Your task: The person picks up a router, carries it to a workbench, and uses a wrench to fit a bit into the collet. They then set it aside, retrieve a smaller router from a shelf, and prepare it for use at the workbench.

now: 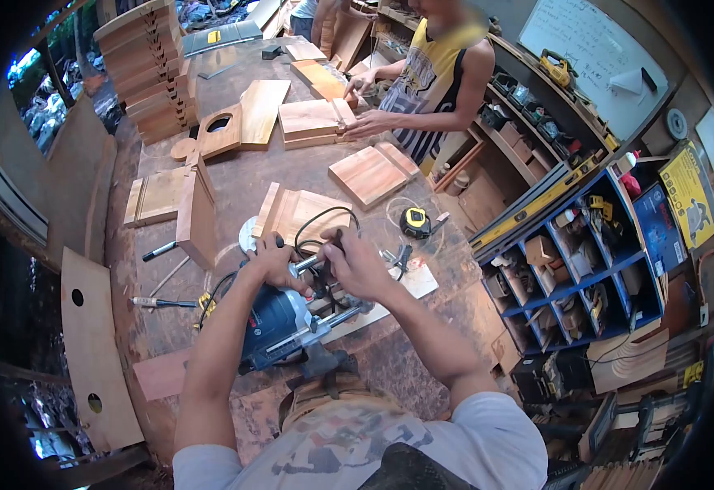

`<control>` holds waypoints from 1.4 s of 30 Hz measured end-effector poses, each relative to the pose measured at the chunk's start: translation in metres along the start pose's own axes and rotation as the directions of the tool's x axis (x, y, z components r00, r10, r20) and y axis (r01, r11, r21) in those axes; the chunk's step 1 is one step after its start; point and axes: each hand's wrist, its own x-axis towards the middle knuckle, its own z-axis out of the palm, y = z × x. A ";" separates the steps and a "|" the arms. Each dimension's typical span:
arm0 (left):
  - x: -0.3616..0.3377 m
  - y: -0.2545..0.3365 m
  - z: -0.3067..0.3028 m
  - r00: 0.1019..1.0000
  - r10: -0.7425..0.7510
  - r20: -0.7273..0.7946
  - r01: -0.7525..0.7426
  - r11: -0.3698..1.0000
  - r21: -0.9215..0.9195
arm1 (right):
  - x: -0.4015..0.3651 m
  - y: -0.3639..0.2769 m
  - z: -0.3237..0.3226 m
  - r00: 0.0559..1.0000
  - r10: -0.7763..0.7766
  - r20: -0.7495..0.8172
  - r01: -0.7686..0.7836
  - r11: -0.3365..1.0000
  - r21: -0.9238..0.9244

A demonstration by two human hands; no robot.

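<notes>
A blue power tool [271, 327] with metal rods lies on its side at the table's near edge, close to my body. My left hand [273, 265] is wrapped round the tool's upper part. Beside it, my right hand [353, 265] has its fingers closed at the tool's metal parts; what they grip is hidden. A black cord [324, 212] loops just beyond my hands, over a grooved wooden piece [291, 214]. Under the tool lies a pale board [416, 282].
A person [430, 69] across the table handles a wooden box [308, 121]. Stacked wooden parts [146, 73] rise at the far left. A yellow tape measure [415, 222], a grooved panel [371, 173] and an upright board [197, 214] lie around. Blue shelving [573, 286] stands right.
</notes>
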 end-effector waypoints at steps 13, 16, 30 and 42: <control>0.003 -0.002 0.004 1.000 0.013 0.003 -0.013 0.999 0.042 | 0.078 0.030 0.037 0.975 0.138 0.174 -0.110 0.980 -0.163; 0.004 0.000 -0.001 1.000 0.015 0.011 -0.016 0.999 0.038 | 0.088 0.023 0.037 0.932 0.234 0.277 -0.181 0.962 -0.203; 0.000 0.003 -0.003 0.999 -0.003 0.036 0.002 1.000 0.022 | 0.101 0.033 0.049 0.969 0.181 0.171 -0.134 0.958 -0.252; 0.042 -0.039 0.023 0.923 0.373 -0.097 -0.373 0.928 0.012 | 0.126 0.089 0.103 0.955 0.181 0.236 -0.100 0.942 -0.319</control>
